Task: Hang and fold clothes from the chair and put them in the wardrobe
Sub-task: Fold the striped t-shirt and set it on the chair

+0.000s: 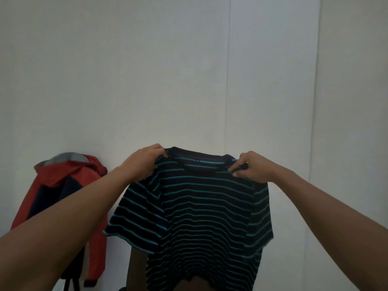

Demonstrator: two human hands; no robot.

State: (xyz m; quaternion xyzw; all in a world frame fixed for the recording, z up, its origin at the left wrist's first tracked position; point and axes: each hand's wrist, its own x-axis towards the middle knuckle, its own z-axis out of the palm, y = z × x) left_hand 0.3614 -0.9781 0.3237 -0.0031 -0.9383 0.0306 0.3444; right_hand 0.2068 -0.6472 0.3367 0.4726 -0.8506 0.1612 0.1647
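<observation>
A black T-shirt with thin teal stripes [201, 217] hangs spread out in front of me, collar up, held at both shoulders. My left hand [144, 163] grips the left shoulder seam beside the collar. At the right shoulder, my right hand [253, 168] pinches the fabric. Both short sleeves hang down at the sides. The shirt's hem drops to the bottom of the view, over a dark shape [136, 271] that may be the chair; most of it is hidden.
A red hooded jacket with dark blue panels and a grey hood lining [63, 185] hangs at the left, against the pale wall [189, 70]. Vertical seams run down the wall at the right [227, 80].
</observation>
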